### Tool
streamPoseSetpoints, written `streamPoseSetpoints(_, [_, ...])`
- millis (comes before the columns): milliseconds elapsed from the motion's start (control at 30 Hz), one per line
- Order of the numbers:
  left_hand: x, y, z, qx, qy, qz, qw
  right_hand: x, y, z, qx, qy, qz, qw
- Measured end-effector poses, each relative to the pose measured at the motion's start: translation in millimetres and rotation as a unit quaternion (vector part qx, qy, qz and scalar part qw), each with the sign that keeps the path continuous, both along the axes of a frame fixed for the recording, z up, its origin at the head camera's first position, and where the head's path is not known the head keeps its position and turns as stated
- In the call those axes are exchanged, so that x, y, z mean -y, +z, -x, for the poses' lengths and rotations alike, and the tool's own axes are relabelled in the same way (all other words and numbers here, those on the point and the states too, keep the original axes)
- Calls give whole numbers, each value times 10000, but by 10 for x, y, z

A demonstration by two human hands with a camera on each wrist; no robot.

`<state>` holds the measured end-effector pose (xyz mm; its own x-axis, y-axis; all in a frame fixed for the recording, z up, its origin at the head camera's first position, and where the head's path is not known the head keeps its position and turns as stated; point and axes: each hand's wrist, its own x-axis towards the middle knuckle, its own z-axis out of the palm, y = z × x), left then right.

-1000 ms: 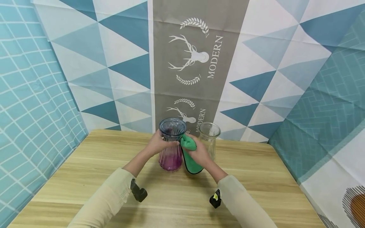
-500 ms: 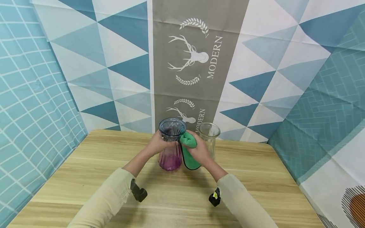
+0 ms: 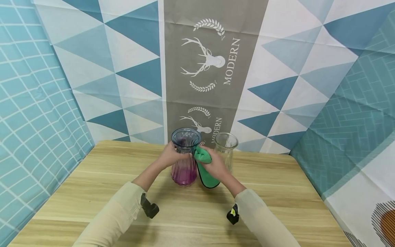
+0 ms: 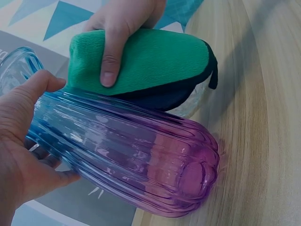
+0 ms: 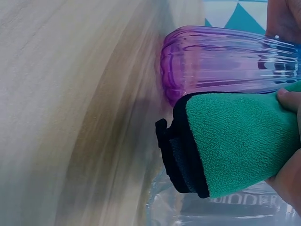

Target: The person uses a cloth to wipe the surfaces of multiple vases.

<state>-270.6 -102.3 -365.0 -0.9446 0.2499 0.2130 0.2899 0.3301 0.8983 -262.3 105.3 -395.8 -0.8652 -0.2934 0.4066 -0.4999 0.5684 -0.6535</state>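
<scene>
A ribbed glass vase (image 3: 184,168), blue at the flared rim and purple toward the base, stands upright on the wooden table. My left hand (image 3: 170,156) grips it round the neck, thumb across the near side. My right hand (image 3: 217,164) holds a folded green cloth (image 3: 210,175) with dark edging against the vase's right side, just below the rim. In the left wrist view the thumb lies flat along the green cloth (image 4: 146,61), which runs beside the vase (image 4: 136,146). The right wrist view shows the cloth's dark edge hanging near the purple base.
A clear glass vase (image 3: 227,142) stands just right of and behind my right hand, partly hidden by it. The wooden table (image 3: 191,219) ends at a patterned cloth backdrop (image 3: 139,68) close behind both vases. Blue tile-patterned cloth (image 3: 37,103) hangs at the left.
The cloth's lower end swings left and up, then back right and down, as my right hand shifts slightly against the vase. My left hand and the vase stay in place.
</scene>
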Motion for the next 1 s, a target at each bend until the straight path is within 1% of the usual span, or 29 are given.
streamPoseSetpoints(233, [16, 6, -7, 18, -23, 67, 10000, -25, -87, -5, 139, 92, -203, 9997])
streamPoseSetpoints(433, [28, 1, -11, 31, -63, 19, 10000, -49, -155, -5, 449, 119, -309, 9984])
streamPoseSetpoints(533, [27, 3, -1, -11, -71, -12, 10000, -66, -172, 0, 417, 147, -409, 9982])
streamPoseSetpoints(700, [28, 7, 5, -65, -29, -31, 10000, -80, -164, 12, 450, 246, -392, 9979])
streamPoseSetpoints(867, [29, -10, 13, -11, 15, -118, 9999, -67, -117, 25, 486, 249, -185, 9983])
streamPoseSetpoints(1000, [39, -20, 22, -86, 4, -91, 9999, -40, -53, 38, 422, 207, 12, 9989])
